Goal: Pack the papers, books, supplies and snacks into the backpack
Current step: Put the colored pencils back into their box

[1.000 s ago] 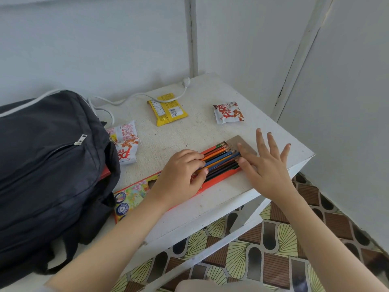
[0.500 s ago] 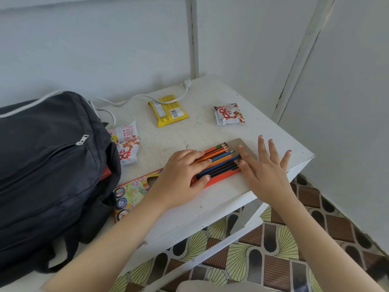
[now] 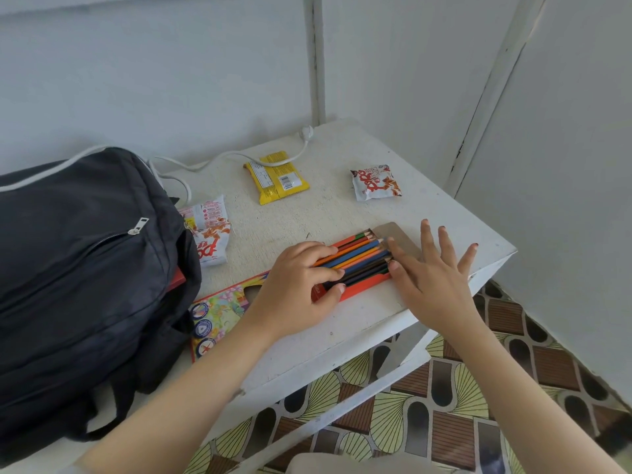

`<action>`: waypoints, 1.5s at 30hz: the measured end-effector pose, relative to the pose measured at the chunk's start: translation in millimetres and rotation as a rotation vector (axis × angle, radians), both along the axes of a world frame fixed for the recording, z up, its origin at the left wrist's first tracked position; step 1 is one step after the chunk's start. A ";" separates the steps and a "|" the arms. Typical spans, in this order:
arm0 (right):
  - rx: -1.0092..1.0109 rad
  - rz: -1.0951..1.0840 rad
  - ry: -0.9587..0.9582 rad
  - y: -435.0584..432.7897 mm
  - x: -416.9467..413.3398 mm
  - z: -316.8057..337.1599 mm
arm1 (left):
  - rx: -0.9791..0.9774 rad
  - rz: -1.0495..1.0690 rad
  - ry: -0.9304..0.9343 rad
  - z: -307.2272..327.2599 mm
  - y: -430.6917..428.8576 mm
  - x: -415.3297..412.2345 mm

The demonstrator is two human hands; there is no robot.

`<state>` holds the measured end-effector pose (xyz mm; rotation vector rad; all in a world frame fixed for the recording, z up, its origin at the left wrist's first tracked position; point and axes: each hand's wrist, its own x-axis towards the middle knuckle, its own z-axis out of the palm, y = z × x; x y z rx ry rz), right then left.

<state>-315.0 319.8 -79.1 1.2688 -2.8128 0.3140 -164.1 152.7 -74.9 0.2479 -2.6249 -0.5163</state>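
The left hand (image 3: 297,289) grips the box (image 3: 219,313), with its fingers curled over the pencils (image 3: 359,256) and its thumb on the box's near side. The right hand (image 3: 434,278) is released, its fingers straight and spread. Its thumb and forefinger tips press against the pencil points, just beside the open flap (image 3: 393,234).

The box lies near the front edge of the worktop (image 3: 307,217), just beside the backpack (image 3: 85,268). So the supplies are not yet packed: the pencils need seating and the flap needs closing first.

Three snacks also lie out: a yellow snack (image 3: 277,177), a red-and-white snack (image 3: 374,183) well to its right, and a third snack (image 3: 210,230) touching the backpack. A red edge (image 3: 178,278) shows in the backpack's mouth, possibly a book already inside. No loose papers show on the worktop.
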 end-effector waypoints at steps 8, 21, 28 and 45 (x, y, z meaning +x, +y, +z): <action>-0.038 0.000 -0.032 -1.0 4.0 2.6 | -0.135 0.033 -0.051 5.4 -0.1 6.5; 0.060 0.023 0.033 -4.3 -1.2 5.6 | -0.102 0.038 -0.163 4.9 1.0 8.0; 0.011 0.026 -0.068 -4.2 0.1 6.7 | -0.046 -0.031 -0.147 4.0 1.2 3.6; -0.121 -0.040 -0.189 -3.0 -5.9 6.3 | 0.001 -0.016 -0.345 9.5 3.1 3.7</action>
